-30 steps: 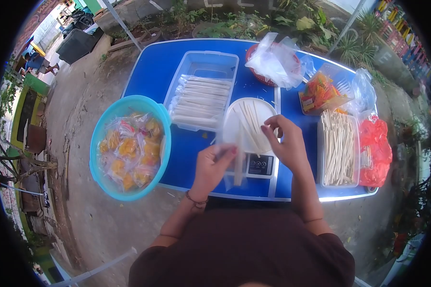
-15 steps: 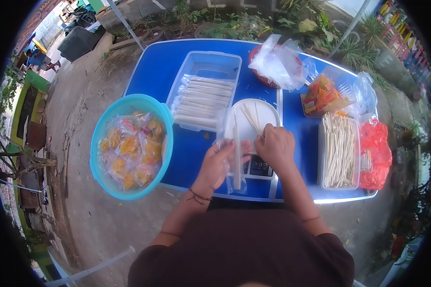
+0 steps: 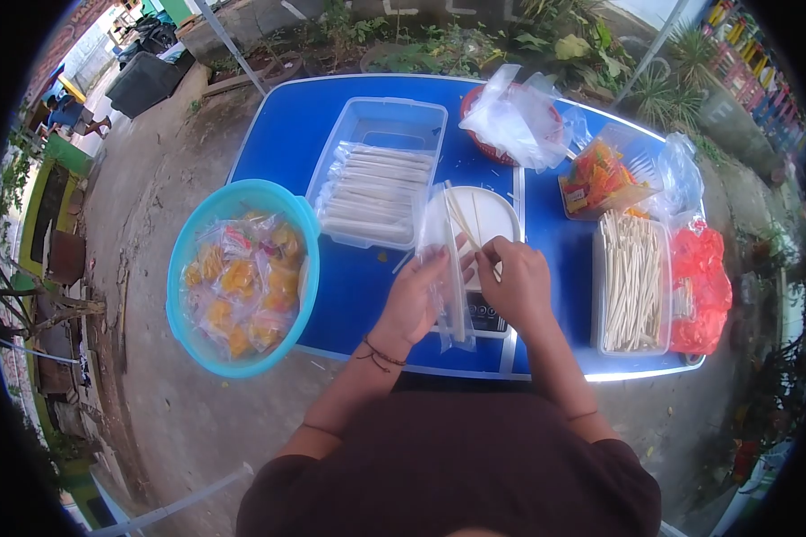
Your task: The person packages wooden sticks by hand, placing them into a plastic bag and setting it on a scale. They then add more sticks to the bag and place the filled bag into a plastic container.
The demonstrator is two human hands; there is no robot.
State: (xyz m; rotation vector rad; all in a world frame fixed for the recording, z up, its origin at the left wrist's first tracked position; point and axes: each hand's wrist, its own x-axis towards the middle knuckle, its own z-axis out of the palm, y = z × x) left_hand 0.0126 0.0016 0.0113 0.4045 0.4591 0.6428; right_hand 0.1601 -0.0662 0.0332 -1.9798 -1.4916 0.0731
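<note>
My left hand [image 3: 412,300] grips a long clear plastic bag [image 3: 458,324] with pale sticks inside it. Beside it, my right hand [image 3: 518,279] pinches a few thin pale sticks [image 3: 458,213], which slant up and left toward the mouth of the bag. Both hands are over a digital scale with a white round plate [image 3: 500,211]; part of its dark panel shows below my right hand. To the left of the scale is a clear plastic box [image 3: 394,116] with several filled stick bags [image 3: 378,183] stacked in it.
A turquoise basin [image 3: 180,309] of bagged yellow snacks stands at left. On the blue table's right are a container of loose sticks [image 3: 634,282], a red plastic bag [image 3: 698,277] and a clear tub of orange and green pieces [image 3: 600,174]. Behind sits a red basket [image 3: 475,134] with plastic bags.
My right hand has brought its sticks from above the scale plate left to the bag's opening. The bag in my left hand has shifted slightly right and tilted.
</note>
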